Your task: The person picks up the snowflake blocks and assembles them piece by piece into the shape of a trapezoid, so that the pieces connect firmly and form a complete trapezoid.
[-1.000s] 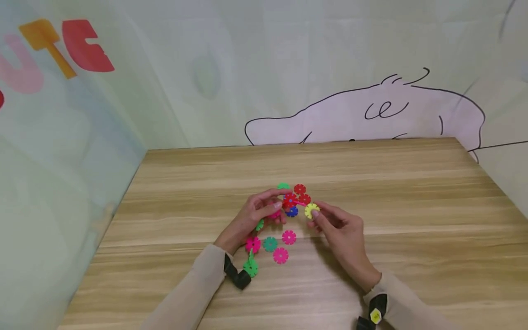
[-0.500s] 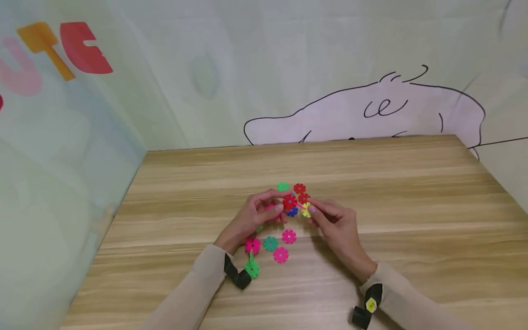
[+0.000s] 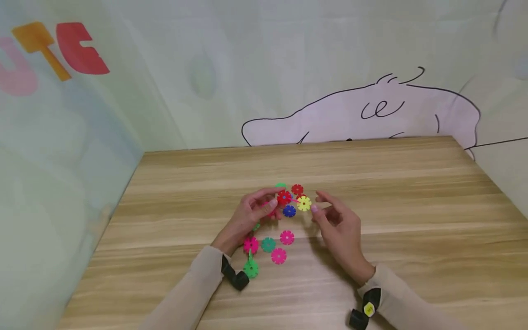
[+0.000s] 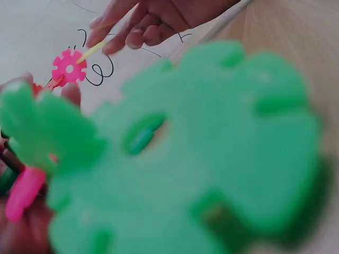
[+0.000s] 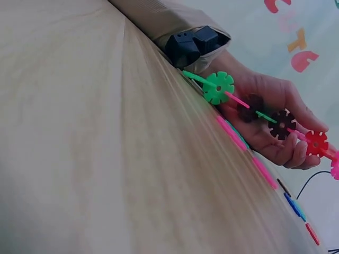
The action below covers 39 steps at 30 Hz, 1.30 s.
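Observation:
A chain of linked notched plastic discs runs through my left hand (image 3: 251,213), whose thumb and fingers pinch it at a red disc (image 3: 284,197). Its far end carries a pink disc (image 4: 69,68) and a yellow disc (image 3: 304,203). Toward me the chain trails under the left wrist to another pink disc (image 3: 251,245) and a green disc (image 3: 250,269); that green one fills much of the left wrist view. My right hand (image 3: 342,229) is just right of the yellow disc, thumb and forefinger spread apart. Whether a fingertip still touches the disc is hard to tell.
Loose discs lie flat on the wooden table (image 3: 404,220): teal (image 3: 268,244), pink (image 3: 287,237), another pink (image 3: 278,256), blue (image 3: 289,211) and red (image 3: 297,189). A green disc (image 3: 280,186) lies partly hidden behind the left fingers. A printed backdrop (image 3: 198,82) stands behind.
My right hand brought the yellow disc left to the chain's pink end. Its thumb and forefinger have since parted from their pinch, and the yellow disc stays on the chain.

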Available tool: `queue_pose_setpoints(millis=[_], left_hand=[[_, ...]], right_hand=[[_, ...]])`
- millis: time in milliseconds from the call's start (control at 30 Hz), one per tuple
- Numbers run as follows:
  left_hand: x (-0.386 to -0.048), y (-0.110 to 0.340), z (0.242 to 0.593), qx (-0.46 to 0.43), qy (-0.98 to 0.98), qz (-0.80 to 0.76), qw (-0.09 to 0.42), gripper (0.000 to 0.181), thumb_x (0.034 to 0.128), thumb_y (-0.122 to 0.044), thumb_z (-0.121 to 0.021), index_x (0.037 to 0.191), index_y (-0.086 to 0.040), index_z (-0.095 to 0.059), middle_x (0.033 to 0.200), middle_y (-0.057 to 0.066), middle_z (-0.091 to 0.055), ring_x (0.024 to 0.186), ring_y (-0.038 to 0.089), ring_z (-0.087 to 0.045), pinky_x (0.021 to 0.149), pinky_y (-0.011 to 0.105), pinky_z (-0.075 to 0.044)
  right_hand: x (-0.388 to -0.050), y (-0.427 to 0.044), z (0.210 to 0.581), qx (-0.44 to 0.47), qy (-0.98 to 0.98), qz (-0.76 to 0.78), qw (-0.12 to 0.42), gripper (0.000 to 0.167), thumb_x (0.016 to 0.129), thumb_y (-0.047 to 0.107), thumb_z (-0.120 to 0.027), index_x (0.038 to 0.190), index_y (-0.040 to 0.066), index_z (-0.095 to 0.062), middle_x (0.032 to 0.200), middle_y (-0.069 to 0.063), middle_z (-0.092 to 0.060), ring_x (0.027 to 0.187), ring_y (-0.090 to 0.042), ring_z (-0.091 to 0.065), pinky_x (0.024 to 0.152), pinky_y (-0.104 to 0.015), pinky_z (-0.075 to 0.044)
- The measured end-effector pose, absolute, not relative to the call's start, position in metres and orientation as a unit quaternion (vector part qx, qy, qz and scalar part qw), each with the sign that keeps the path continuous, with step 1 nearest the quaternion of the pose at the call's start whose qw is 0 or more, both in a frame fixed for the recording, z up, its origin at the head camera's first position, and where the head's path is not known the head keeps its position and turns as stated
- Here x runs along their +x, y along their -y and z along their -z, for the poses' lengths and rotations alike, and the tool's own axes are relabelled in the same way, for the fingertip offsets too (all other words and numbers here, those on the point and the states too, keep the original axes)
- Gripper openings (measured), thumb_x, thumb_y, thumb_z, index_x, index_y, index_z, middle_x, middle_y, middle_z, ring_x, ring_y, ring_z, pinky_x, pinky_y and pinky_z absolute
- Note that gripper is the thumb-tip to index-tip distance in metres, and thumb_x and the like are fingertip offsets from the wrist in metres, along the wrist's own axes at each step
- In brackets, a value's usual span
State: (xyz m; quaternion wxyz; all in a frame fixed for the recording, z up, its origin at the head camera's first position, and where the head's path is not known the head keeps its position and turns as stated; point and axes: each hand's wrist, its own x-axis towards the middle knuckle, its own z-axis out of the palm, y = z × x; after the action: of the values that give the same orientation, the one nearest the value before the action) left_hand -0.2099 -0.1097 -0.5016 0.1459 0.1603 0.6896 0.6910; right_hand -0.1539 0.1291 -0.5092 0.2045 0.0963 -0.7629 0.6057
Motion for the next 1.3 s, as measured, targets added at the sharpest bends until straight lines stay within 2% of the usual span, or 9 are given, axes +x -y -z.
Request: queue_pose_setpoints(millis=[67,167,267,467,633,867,1000,1100,1300], left_hand=[[-0.2104,0.1104,0.5027,0.148,-0.687,-0.699,0.130,0.041,0.1101,-0.018,-0.061,0.150,-0.011,-0.061,0.104,0.005,-0.078,0.081,0.010,-0.075,0.084,0.024,-0.059],[-0.2119,0.1099,0.5035,0.136,-0.680,-0.710,0.118,0.041,0.1104,-0.019,-0.060,0.150,-0.011,-0.061,0.109,0.010,-0.080,0.080,0.010,-0.074,0.081,0.023,-0.058],[-0.2132,0.1094,0.5049,0.134,-0.679,-0.713,0.114,0.040,0.1107,-0.020,-0.060,0.150,-0.011,-0.061,0.110,0.011,-0.079,0.079,0.010,-0.074,0.079,0.023,-0.056],[-0.2133,0.1097,0.5055,0.133,-0.679,-0.713,0.110,0.040,0.1105,-0.018,-0.059,0.150,-0.011,-0.062,0.108,0.009,-0.078,0.077,0.009,-0.073,0.076,0.022,-0.055],[-0.2127,0.1084,0.5051,0.130,-0.674,-0.718,0.117,0.038,0.1105,-0.017,-0.059,0.148,-0.012,-0.063,0.107,0.010,-0.076,0.077,0.009,-0.072,0.074,0.021,-0.055],[-0.2119,0.1082,0.5043,0.128,-0.674,-0.717,0.124,0.037,0.1107,-0.018,-0.059,0.147,-0.014,-0.064,0.109,0.014,-0.074,0.078,0.010,-0.072,0.075,0.021,-0.055],[-0.2122,0.1084,0.5044,0.126,-0.674,-0.717,0.124,0.038,0.1101,-0.018,-0.060,0.147,-0.015,-0.064,0.107,0.010,-0.075,0.077,0.010,-0.072,0.075,0.021,-0.055],[-0.2126,0.1087,0.5044,0.124,-0.676,-0.716,0.123,0.037,0.1102,-0.018,-0.060,0.147,-0.015,-0.065,0.105,0.005,-0.076,0.077,0.009,-0.072,0.076,0.021,-0.055],[-0.2123,0.1105,0.5039,0.124,-0.679,-0.713,0.120,0.040,0.1109,-0.020,-0.059,0.150,-0.013,-0.062,0.104,0.000,-0.078,0.078,0.009,-0.073,0.077,0.022,-0.055]], right_hand=[[-0.1511,-0.1296,0.5097,0.124,0.766,-0.591,0.221,0.022,0.098,0.001,-0.075,0.119,0.001,-0.074,0.099,-0.016,-0.075,0.067,-0.004,-0.065,0.060,-0.018,-0.054],[-0.1484,-0.1311,0.5106,0.191,0.768,-0.578,0.198,0.015,0.097,-0.002,-0.075,0.109,0.006,-0.073,0.084,-0.010,-0.073,0.061,-0.009,-0.063,0.055,-0.022,-0.053],[-0.1489,-0.1317,0.5123,0.246,0.775,-0.559,0.163,0.017,0.096,-0.002,-0.076,0.110,0.008,-0.074,0.087,-0.007,-0.077,0.065,-0.011,-0.067,0.057,-0.025,-0.057],[-0.1534,-0.1302,0.5172,0.292,0.799,-0.513,0.115,0.027,0.093,0.003,-0.082,0.118,0.009,-0.075,0.109,-0.003,-0.080,0.095,-0.014,-0.074,0.084,-0.028,-0.064],[-0.1522,-0.1287,0.5174,0.324,0.835,-0.435,0.096,0.032,0.089,0.014,-0.088,0.120,0.019,-0.077,0.119,0.007,-0.077,0.116,-0.013,-0.067,0.103,-0.034,-0.053],[-0.1508,-0.1266,0.5168,0.346,0.856,-0.374,0.093,0.036,0.090,0.018,-0.085,0.124,0.022,-0.073,0.124,0.008,-0.074,0.121,-0.016,-0.060,0.100,-0.041,-0.041],[-0.1519,-0.1256,0.5179,0.344,0.840,-0.409,0.099,0.032,0.090,0.007,-0.083,0.118,0.016,-0.073,0.117,0.004,-0.074,0.110,-0.013,-0.065,0.098,-0.034,-0.051],[-0.1528,-0.1255,0.5180,0.328,0.823,-0.451,0.106,0.030,0.089,-0.003,-0.082,0.115,0.010,-0.072,0.108,0.000,-0.074,0.094,-0.011,-0.068,0.085,-0.028,-0.060],[-0.1522,-0.1254,0.5145,0.238,0.825,-0.496,0.130,0.029,0.090,-0.001,-0.083,0.117,0.007,-0.072,0.099,0.000,-0.079,0.082,-0.006,-0.066,0.074,-0.023,-0.058]])
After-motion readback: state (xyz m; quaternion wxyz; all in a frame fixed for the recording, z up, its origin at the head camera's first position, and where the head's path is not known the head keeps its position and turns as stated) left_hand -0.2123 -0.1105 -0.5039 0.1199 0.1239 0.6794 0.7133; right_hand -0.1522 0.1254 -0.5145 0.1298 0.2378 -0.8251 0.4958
